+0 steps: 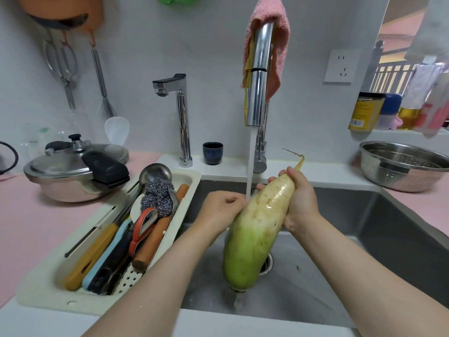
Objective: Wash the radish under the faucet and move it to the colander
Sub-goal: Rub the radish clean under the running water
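Note:
A long radish (255,229), white at the thin end and green at the thick end, hangs tilted over the steel sink (352,239). My right hand (300,203) grips its upper white part near the root tip. My left hand (222,210) touches its left side, fingers curled against it. Water runs from the chrome faucet (260,76) onto the radish by my left fingers. The steel colander (401,166) stands on the counter at the right.
A cream drainer tray (187,181) with several utensils and a steel scourer sits left of the sink. A pressure cooker (75,169) stands further left. A second small tap (181,113) and a dark cup (212,152) are behind the sink. A pink cloth drapes over the faucet.

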Demonstrator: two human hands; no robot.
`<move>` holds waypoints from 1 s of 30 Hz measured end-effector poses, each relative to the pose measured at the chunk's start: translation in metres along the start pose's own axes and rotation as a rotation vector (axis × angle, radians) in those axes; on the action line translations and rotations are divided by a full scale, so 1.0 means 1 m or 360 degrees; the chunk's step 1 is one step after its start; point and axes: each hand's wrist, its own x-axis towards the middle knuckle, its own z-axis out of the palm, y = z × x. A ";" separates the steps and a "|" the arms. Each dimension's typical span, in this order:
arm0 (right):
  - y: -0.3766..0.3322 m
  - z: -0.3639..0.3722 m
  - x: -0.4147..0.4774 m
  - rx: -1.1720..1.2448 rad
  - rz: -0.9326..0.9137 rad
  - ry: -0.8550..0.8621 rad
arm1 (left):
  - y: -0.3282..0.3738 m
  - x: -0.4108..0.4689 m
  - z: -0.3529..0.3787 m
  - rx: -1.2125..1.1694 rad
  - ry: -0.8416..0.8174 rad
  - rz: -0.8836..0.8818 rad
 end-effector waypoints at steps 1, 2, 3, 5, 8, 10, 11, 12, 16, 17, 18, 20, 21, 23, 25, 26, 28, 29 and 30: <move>-0.001 0.001 0.000 0.0002 0.0000 -0.0017 | 0.004 -0.002 0.000 -0.0152 -0.0103 -0.0044; -0.002 0.003 -0.001 0.0008 0.0003 -0.0033 | 0.007 -0.003 0.001 -0.0273 -0.0240 -0.0114; -0.004 0.003 -0.002 0.0010 -0.0006 -0.0042 | 0.010 -0.005 0.001 -0.0346 -0.0397 -0.0166; -0.008 0.003 -0.002 0.0019 -0.0024 -0.0056 | 0.014 -0.006 -0.003 -0.0325 -0.0712 -0.0194; -0.010 0.001 -0.003 0.0051 -0.0016 -0.0067 | 0.017 -0.009 -0.003 -0.0257 -0.0864 -0.0151; -0.007 0.002 -0.005 0.0017 -0.0037 -0.0059 | 0.022 -0.012 0.010 -0.0117 -0.0653 -0.0087; -0.005 0.004 -0.007 -0.0011 -0.0059 -0.0045 | 0.022 -0.013 0.017 -0.0049 -0.0495 -0.0078; -0.003 0.007 -0.008 -0.0039 -0.0082 -0.0027 | 0.023 -0.014 0.022 -0.0036 -0.0360 -0.0080; -0.002 0.015 -0.013 -0.0094 -0.0137 0.0076 | 0.025 -0.014 0.013 -0.0185 -0.0390 -0.0225; 0.000 0.016 -0.012 -0.0129 -0.0171 0.0095 | 0.025 -0.013 0.009 -0.0237 -0.0454 -0.0274; 0.003 0.016 -0.011 -0.0183 -0.0216 0.0111 | 0.025 -0.013 0.006 -0.0286 -0.0490 -0.0316; 0.011 0.017 -0.011 -0.0318 -0.0310 0.0134 | 0.021 -0.011 0.004 -0.0326 -0.0466 -0.0359; 0.014 0.018 -0.010 -0.0366 -0.0344 0.0132 | 0.020 -0.012 0.004 -0.0337 -0.0458 -0.0375; 0.017 0.019 -0.010 -0.0390 -0.0370 0.0116 | 0.019 -0.012 0.003 -0.0370 -0.0423 -0.0412; 0.015 0.020 -0.010 -0.0358 -0.0360 0.0127 | 0.017 -0.011 0.000 -0.0388 -0.0423 -0.0410; 0.014 0.019 -0.009 -0.0330 -0.0348 0.0145 | 0.017 -0.011 0.000 -0.0405 -0.0440 -0.0395; 0.013 0.017 -0.007 -0.0261 -0.0323 0.0170 | 0.015 -0.009 -0.001 -0.0417 -0.0533 -0.0384; 0.012 0.016 -0.006 -0.0239 -0.0315 0.0176 | 0.012 -0.008 -0.001 -0.0404 -0.0574 -0.0378; 0.012 0.015 -0.005 -0.0233 -0.0313 0.0179 | 0.012 -0.008 -0.002 -0.0398 -0.0608 -0.0373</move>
